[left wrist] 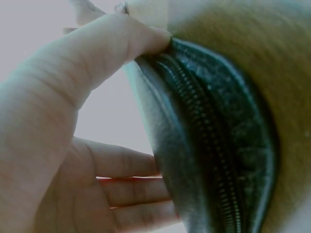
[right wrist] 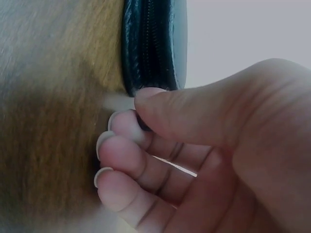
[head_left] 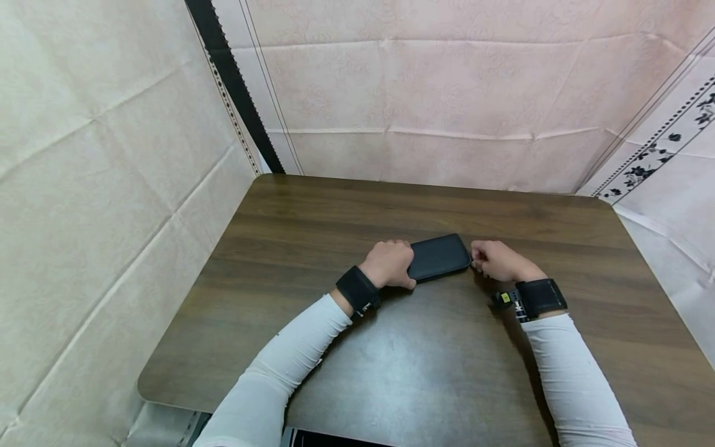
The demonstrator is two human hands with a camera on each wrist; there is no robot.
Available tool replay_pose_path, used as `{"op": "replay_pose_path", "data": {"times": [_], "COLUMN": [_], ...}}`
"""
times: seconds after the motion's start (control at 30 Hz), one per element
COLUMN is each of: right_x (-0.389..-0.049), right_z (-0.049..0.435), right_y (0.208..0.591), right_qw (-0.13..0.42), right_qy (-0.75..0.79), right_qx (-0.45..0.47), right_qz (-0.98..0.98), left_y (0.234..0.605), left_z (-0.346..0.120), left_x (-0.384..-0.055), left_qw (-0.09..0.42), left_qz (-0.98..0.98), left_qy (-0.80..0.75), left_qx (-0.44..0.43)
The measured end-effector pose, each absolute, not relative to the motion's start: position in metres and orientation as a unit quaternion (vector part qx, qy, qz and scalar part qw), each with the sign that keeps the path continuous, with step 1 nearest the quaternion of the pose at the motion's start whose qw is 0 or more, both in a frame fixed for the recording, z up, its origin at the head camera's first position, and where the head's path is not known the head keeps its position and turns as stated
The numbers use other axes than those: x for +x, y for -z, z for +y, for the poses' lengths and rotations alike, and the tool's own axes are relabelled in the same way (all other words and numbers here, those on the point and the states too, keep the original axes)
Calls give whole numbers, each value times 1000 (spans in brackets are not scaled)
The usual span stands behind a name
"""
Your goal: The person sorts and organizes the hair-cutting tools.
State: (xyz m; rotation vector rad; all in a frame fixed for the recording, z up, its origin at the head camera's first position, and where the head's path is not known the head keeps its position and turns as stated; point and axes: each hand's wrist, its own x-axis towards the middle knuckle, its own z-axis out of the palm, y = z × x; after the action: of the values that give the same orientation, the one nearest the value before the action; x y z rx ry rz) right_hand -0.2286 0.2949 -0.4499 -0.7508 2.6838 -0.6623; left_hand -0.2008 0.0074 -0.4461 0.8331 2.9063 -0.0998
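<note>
A black leather-look zip case [head_left: 440,257] with rounded corners lies on the wooden table. My left hand [head_left: 388,264] grips its left end, the thumb along the near edge and the fingers on the far side. In the left wrist view the zipper [left wrist: 209,126] runs along the side of the case, its two rows of teeth a little apart. At the right end my right hand [head_left: 497,261] pinches a small dark zipper pull [right wrist: 142,124] between thumb and forefinger, mostly hidden by them. The other right fingers are curled beside it, close over the table.
The brown wooden table [head_left: 251,323] has rounded corners. Pale cloth hangs behind it [head_left: 447,93] and along the left side. A black band shows at the back left, and a dark object [head_left: 335,439] at the table's front edge.
</note>
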Motion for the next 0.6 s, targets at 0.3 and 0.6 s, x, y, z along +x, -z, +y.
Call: {"op": "replay_pose_path", "data": {"times": [0.3, 0.6], "right_x": [-227, -225], "right_z": [295, 294], "right_y": [446, 443], "right_qw": [164, 178], "right_qy": [237, 254], "right_qx": [-246, -235], "right_qz": [925, 921], "left_y": [446, 445], "left_z": [7, 7], "left_x": [-200, -200], "left_qw": [55, 54], "left_qz": [960, 959], "left_qy": [37, 34], "left_qx": [273, 275]}}
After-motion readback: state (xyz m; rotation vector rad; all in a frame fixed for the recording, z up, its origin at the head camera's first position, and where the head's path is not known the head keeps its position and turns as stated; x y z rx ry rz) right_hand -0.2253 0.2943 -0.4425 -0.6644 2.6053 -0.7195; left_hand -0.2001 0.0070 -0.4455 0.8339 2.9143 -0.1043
